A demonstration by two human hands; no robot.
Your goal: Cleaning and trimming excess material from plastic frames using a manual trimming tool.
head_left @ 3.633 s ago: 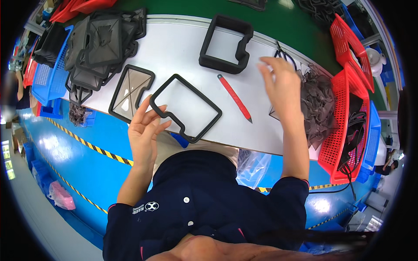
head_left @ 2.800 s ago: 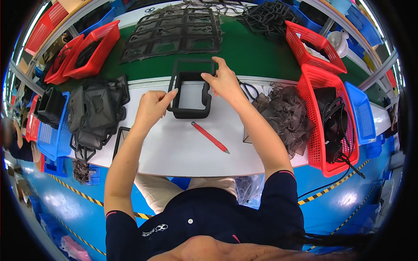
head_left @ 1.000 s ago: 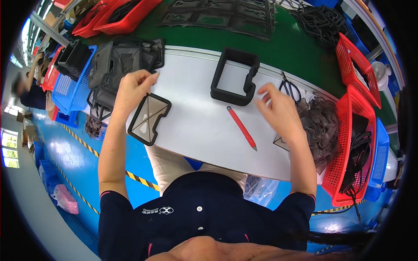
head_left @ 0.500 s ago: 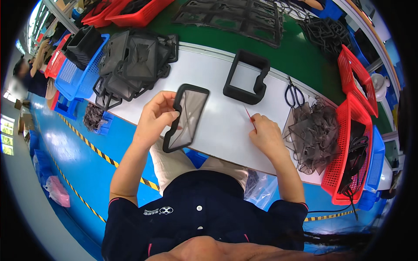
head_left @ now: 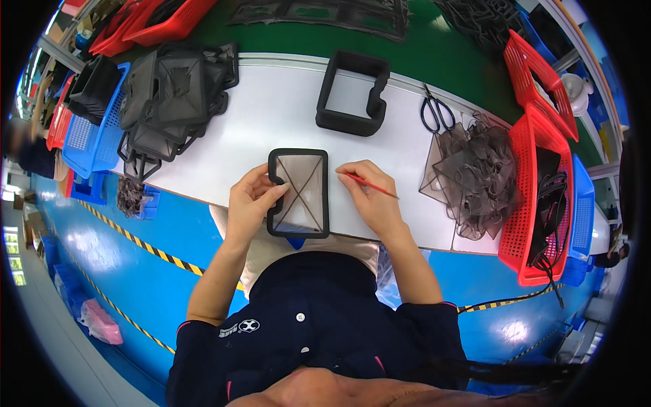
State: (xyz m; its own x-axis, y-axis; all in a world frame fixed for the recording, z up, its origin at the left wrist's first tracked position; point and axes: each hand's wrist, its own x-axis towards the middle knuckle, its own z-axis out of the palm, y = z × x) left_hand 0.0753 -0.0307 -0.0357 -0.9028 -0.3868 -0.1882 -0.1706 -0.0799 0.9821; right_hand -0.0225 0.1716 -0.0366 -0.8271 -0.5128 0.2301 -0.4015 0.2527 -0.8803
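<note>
My left hand [head_left: 249, 205] pinches the left side of a black-rimmed rectangular mesh frame [head_left: 325, 193], with the thumb over its notched edge. Sheer grey mesh fills the frame, and dark lines cross it in an X. The frame faces up at the table's near edge. Just to its right, my right hand [head_left: 377, 207] is closed on a thin red pointed tool [head_left: 371, 186], whose exact kind I cannot make out. Farther back on the white table [head_left: 271, 102] stands a deeper black notched frame [head_left: 352, 125], touched by neither hand.
Black mesh frames [head_left: 178, 88] are heaped at the left beside a blue basket [head_left: 81, 152]. At the right lie black-handled scissors [head_left: 435, 115], a pile of sheer grey mesh pieces [head_left: 475, 180] and a red basket [head_left: 519, 251]. More mesh panels [head_left: 325, 13] cover the green surface behind.
The mesh frame has turned from tilted to squarely facing up. My right hand has moved left, closer to the frame, and the red tool now points toward the lower right.
</note>
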